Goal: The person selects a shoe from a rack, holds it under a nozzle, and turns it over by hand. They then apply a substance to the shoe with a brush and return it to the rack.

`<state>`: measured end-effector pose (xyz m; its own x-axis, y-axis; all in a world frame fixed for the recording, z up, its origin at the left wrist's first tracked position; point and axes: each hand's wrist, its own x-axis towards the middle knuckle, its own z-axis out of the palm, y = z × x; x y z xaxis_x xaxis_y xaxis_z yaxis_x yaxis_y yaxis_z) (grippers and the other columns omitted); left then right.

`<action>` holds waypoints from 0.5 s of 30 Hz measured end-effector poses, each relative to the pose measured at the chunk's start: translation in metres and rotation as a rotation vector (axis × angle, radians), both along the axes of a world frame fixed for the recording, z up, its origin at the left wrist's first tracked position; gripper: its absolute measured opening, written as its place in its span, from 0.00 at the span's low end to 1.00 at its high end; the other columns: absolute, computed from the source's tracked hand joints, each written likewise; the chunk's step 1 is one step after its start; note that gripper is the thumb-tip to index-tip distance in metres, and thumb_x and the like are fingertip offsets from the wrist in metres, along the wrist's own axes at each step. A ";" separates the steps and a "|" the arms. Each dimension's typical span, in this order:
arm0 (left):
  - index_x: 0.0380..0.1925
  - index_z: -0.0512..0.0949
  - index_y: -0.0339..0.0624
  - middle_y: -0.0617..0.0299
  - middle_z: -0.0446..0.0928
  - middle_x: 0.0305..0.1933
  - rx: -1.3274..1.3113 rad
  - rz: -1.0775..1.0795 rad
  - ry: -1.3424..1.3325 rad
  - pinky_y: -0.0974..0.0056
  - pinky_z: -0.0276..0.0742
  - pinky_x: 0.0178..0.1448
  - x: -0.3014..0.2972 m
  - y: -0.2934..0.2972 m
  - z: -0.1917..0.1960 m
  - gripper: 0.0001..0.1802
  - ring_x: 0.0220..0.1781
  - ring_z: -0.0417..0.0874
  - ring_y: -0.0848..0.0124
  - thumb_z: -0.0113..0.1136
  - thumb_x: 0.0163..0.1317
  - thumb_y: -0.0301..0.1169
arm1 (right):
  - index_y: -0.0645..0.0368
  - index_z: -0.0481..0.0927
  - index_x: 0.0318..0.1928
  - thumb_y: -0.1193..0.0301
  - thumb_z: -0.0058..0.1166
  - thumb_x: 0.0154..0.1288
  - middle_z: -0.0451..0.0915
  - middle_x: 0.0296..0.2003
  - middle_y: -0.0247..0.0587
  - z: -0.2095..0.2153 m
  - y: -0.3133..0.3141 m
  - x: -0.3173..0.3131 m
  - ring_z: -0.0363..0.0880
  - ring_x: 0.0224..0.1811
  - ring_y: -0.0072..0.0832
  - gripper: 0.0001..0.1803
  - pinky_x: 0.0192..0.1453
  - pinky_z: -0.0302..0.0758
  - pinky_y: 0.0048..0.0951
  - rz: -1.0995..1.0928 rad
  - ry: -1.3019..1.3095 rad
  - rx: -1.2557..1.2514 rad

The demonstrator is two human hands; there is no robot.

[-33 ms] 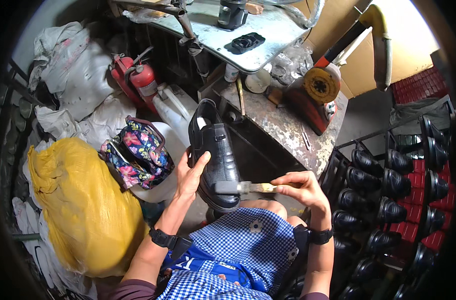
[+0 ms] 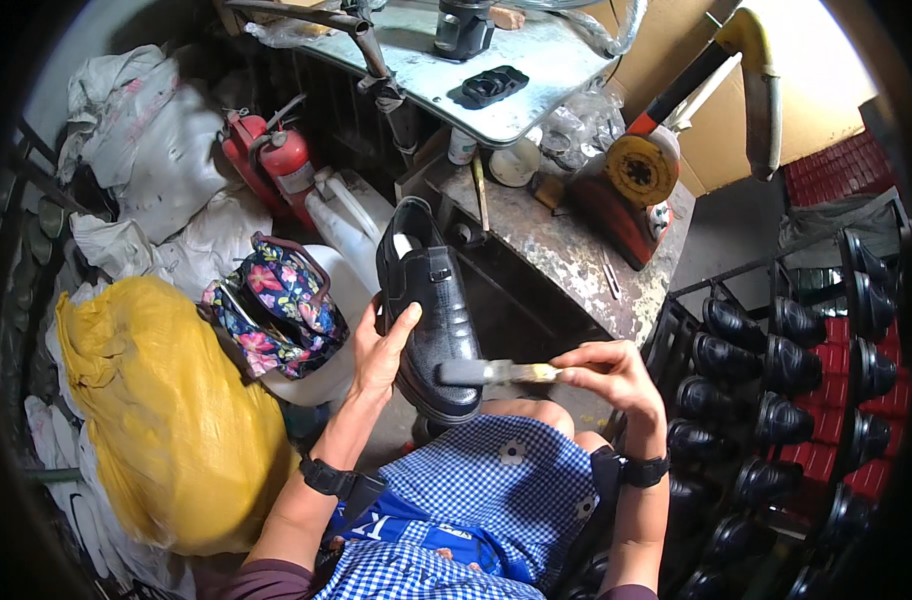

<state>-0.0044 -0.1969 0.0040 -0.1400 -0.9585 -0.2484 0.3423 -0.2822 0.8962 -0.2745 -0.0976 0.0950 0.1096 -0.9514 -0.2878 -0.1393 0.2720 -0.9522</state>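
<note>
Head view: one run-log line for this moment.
left hand: holding black shoe | right hand: gripping brush | brush position: across shoe's toe end | bristle contact: cannot tell

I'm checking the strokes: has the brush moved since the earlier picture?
Yes, slightly: the brush in the right hand has shifted rightward over the black shoe, judged against the worn workbench, which sits unchanged in view.

A floral bag (image 2: 318, 308) sits near a yellow sack (image 2: 176, 430) and apparently two red extinguishers (image 2: 287, 160).
</note>
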 end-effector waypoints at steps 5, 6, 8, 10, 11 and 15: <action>0.52 0.68 0.33 0.61 0.76 0.45 -0.042 -0.037 0.018 0.70 0.70 0.51 -0.003 0.001 0.005 0.27 0.44 0.75 0.75 0.65 0.55 0.33 | 0.64 0.81 0.40 0.76 0.61 0.54 0.80 0.28 0.35 0.000 0.006 0.014 0.75 0.32 0.18 0.12 0.35 0.70 0.19 0.123 0.131 -0.169; 0.52 0.68 0.33 0.61 0.76 0.45 -0.023 -0.064 0.037 0.71 0.70 0.51 -0.003 0.002 0.005 0.26 0.44 0.75 0.76 0.64 0.55 0.32 | 0.64 0.81 0.40 0.75 0.61 0.55 0.79 0.27 0.34 0.002 0.006 0.015 0.73 0.31 0.18 0.12 0.34 0.68 0.19 0.077 0.024 -0.098; 0.52 0.68 0.33 0.61 0.76 0.45 -0.019 -0.061 0.049 0.71 0.70 0.51 -0.002 0.005 0.006 0.26 0.44 0.75 0.76 0.64 0.55 0.32 | 0.64 0.81 0.40 0.75 0.61 0.55 0.80 0.29 0.37 -0.001 0.009 0.000 0.76 0.33 0.18 0.11 0.37 0.71 0.19 0.060 0.063 -0.097; 0.52 0.68 0.33 0.61 0.76 0.45 -0.015 -0.054 0.062 0.71 0.70 0.51 -0.003 0.006 0.008 0.26 0.44 0.75 0.76 0.64 0.55 0.32 | 0.65 0.81 0.40 0.76 0.60 0.55 0.81 0.31 0.40 -0.008 0.018 -0.014 0.78 0.34 0.20 0.10 0.40 0.73 0.19 0.007 0.020 -0.084; 0.52 0.68 0.33 0.61 0.76 0.45 -0.028 -0.055 0.042 0.71 0.70 0.51 -0.004 0.005 0.007 0.25 0.44 0.75 0.76 0.63 0.56 0.31 | 0.65 0.81 0.40 0.76 0.60 0.55 0.81 0.29 0.38 -0.008 0.020 -0.008 0.77 0.32 0.20 0.10 0.37 0.72 0.19 -0.011 0.014 -0.131; 0.51 0.69 0.33 0.62 0.76 0.45 0.002 -0.099 0.055 0.71 0.70 0.51 -0.007 0.008 0.008 0.24 0.44 0.75 0.76 0.63 0.56 0.31 | 0.65 0.81 0.40 0.76 0.60 0.56 0.80 0.28 0.37 -0.005 0.011 0.008 0.75 0.30 0.18 0.10 0.34 0.70 0.19 0.070 0.039 -0.123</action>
